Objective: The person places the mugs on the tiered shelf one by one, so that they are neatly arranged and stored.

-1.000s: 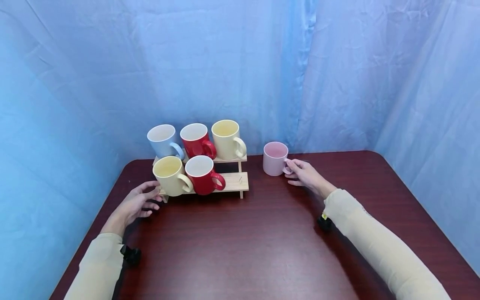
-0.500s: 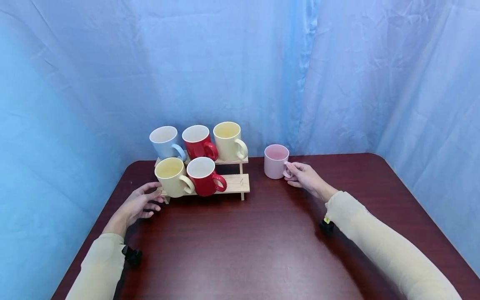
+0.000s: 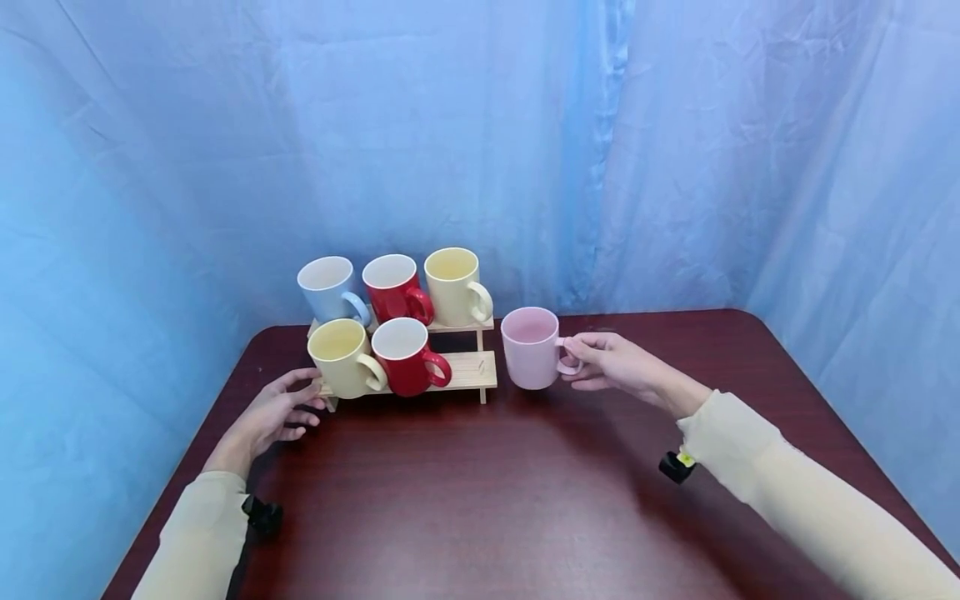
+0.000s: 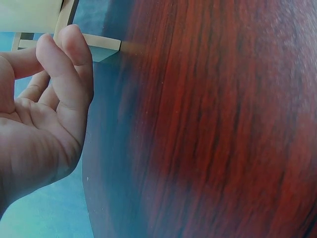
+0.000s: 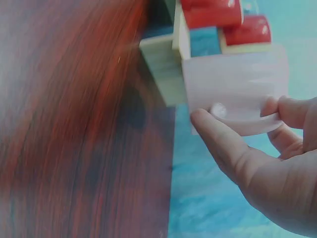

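My right hand [image 3: 617, 367] pinches the handle of a pink mug [image 3: 527, 354], held upright off the right end of a two-tier wooden rack [image 3: 474, 372]. In the right wrist view the thumb [image 5: 223, 141] lies along the mug's side by the handle, and other fingers curl at the handle. My left hand [image 3: 272, 414] holds the left end of the rack's lower shelf between curled fingers. A yellow mug [image 3: 342, 367] and a red mug [image 3: 406, 367] stand on that shelf, with bare wood to their right.
On the upper shelf stand a light blue mug [image 3: 327, 292], another red mug [image 3: 393, 292] and another yellow mug [image 3: 453, 292]. The rack sits near the back edge of a dark red-brown table [image 3: 450, 500]. Blue curtains [image 3: 420, 142] hang behind and at both sides.
My right hand has raised the pink mug from the table and brought it left and nearer, toward the rack. The left hand and the mugs on the rack keep their places.
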Motion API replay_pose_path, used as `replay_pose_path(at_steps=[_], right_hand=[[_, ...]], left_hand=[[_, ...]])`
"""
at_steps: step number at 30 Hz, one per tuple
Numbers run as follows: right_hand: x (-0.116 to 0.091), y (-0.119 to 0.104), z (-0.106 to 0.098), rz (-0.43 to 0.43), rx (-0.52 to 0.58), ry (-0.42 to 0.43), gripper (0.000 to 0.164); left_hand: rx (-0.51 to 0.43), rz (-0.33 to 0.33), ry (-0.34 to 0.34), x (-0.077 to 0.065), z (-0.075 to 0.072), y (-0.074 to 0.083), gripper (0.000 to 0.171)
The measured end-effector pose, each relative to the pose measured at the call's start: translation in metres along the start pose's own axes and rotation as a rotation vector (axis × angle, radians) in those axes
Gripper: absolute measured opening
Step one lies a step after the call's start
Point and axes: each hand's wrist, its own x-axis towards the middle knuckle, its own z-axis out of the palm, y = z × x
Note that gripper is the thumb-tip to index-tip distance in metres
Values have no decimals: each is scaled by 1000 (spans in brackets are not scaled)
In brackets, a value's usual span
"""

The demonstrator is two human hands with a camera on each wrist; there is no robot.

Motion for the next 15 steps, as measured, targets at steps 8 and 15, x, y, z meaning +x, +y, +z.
replay_pose_path(at_steps=[8, 15], right_hand=[[-7, -10, 27, -25, -2, -78, 28], [8, -15, 49, -65, -16, -91, 30]], left_hand=[[-6, -1, -3, -4, 1, 2, 61], [-11, 4, -10, -4, 2, 3, 62]])
